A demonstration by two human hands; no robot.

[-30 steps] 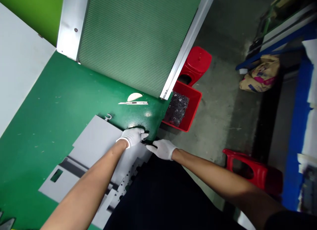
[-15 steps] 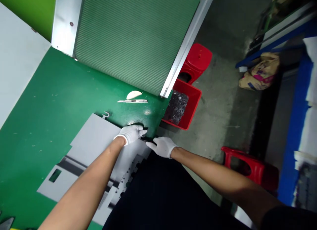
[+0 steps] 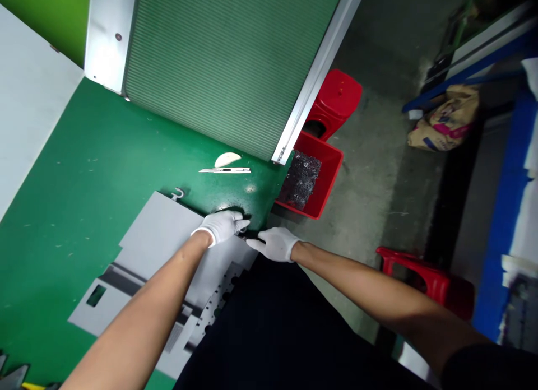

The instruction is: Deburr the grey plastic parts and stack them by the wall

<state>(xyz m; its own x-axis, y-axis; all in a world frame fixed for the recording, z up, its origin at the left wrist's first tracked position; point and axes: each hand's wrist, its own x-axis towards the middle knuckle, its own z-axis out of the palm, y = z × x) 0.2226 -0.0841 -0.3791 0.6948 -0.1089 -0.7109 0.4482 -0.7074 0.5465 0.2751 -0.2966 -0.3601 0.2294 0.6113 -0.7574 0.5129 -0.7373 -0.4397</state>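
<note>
Both my hands wear white gloves and meet at the near right corner of the green table (image 3: 84, 182). My left hand (image 3: 221, 226) rests curled on the corner of a flat grey sheet-metal part (image 3: 163, 233), pinching a small dark object I cannot make out. My right hand (image 3: 275, 243) is close beside it at the table's edge, fingers closed and pointing left toward the same small object. What lies between the fingertips is too small to name.
A large finned radiator panel (image 3: 227, 65) with aluminium side rails lies across the far table. A thin metal strip (image 3: 225, 170) and a white oval piece (image 3: 227, 159) lie near it. A red bin (image 3: 311, 182) of small dark parts and red stools (image 3: 336, 101) stand on the floor right.
Both hands have stayed at the table corner, shifting only slightly; the view has moved a little.
</note>
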